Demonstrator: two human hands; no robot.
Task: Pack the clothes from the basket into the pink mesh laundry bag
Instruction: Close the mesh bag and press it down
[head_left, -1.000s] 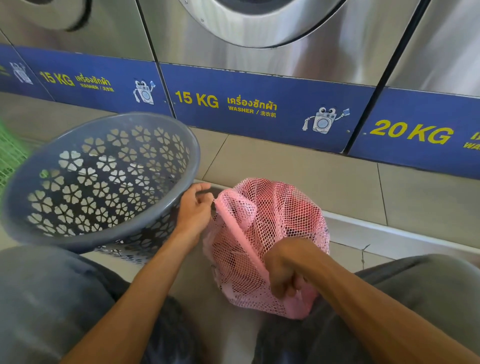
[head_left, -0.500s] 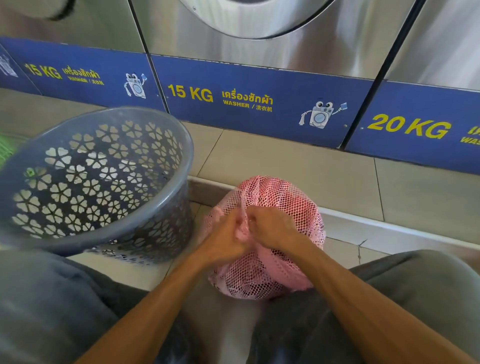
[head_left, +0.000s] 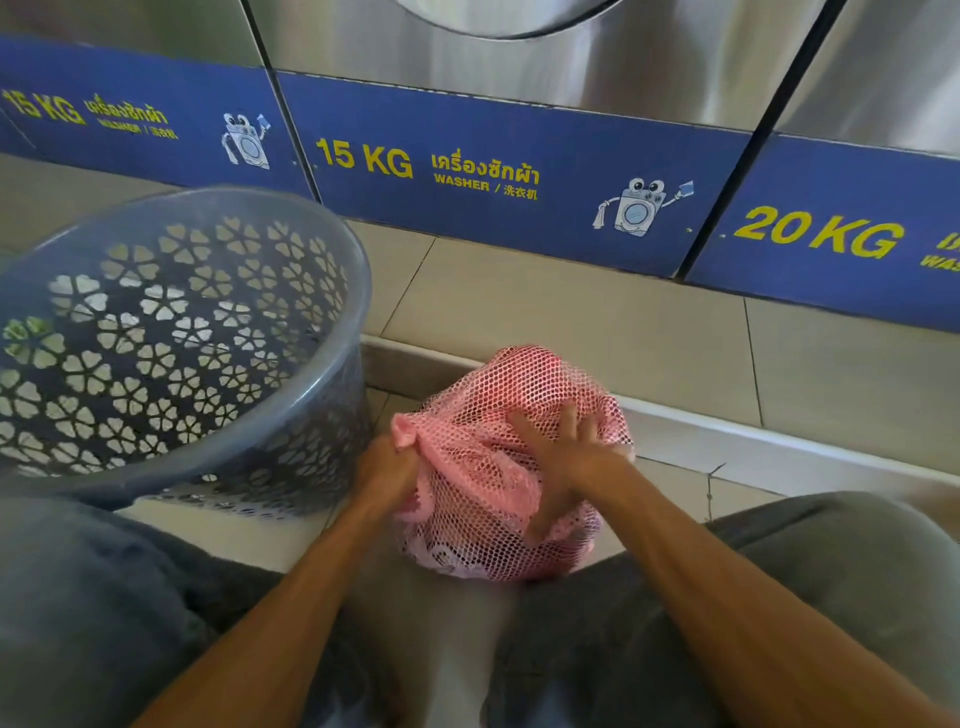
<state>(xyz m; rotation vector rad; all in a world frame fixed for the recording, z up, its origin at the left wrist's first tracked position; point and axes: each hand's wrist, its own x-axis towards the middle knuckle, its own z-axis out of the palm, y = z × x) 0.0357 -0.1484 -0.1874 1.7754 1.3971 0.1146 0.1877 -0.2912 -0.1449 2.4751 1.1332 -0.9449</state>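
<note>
The pink mesh laundry bag (head_left: 483, 483) sits bulging on the floor between my knees, with dark and reddish clothes showing through the net. My left hand (head_left: 387, 470) is shut on the bunched mouth of the bag at its left side. My right hand (head_left: 563, 454) lies flat on top of the bag, fingers spread, pressing on the mesh. The grey plastic basket (head_left: 249, 447) with flower-shaped holes stands tilted to the left of the bag; no clothes show inside it.
Steel washing machines with blue panels (head_left: 467, 166) marked 15 KG and 20 KG line the back. A raised tiled step (head_left: 597, 322) runs in front of them, just behind the bag. My grey-trousered knees (head_left: 831, 571) flank the bag.
My left hand left the basket rim and took hold of the bag's mouth. Both hands met on the bag; the right hand then spread flat on top. The bag now sits lower and rounder.
</note>
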